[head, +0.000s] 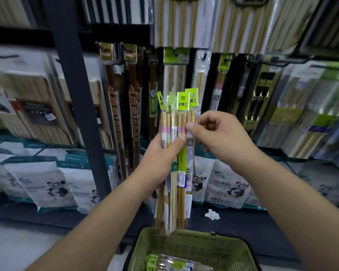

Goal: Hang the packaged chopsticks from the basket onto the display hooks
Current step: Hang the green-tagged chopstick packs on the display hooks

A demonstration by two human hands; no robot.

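My left hand [161,155] grips an upright bundle of several packaged chopsticks [177,157] with green header cards, held in front of the display. My right hand [221,137] pinches the rightmost pack of that bundle between thumb and fingers, near its upper part. Below, at the bottom centre, stands the green plastic basket [194,245] with more chopstick packs [176,265] lying inside. Display hooks [205,55] on the rack behind carry hanging chopstick packs [175,75] of the same green-headed kind.
A dark upright rack post [76,94] stands left of the bundle. Dark long chopstick packs [123,106] hang beside it. White bags with panda prints [47,182] line the low shelf. A crumpled white scrap [211,214] lies on the shelf edge near the basket.
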